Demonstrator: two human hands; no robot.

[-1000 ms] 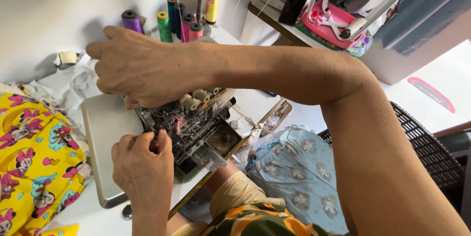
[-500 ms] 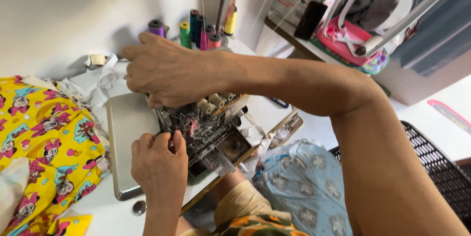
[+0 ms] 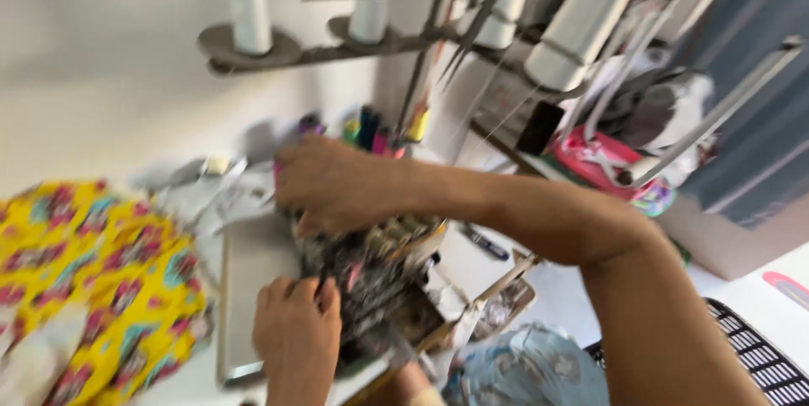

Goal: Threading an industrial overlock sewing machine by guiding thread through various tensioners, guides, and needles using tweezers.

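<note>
Sewing machine (image 3: 371,279) under both hands

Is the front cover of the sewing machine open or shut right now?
Open. The machine's inner mechanism is exposed, with the left hand at it and the right hand resting on top. The frame is blurred, so finer detail cannot be told.

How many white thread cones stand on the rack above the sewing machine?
4: far-left cone, second cone, third cone behind the rods, and the large tilted cone on the right. Blur may hide others.
</note>
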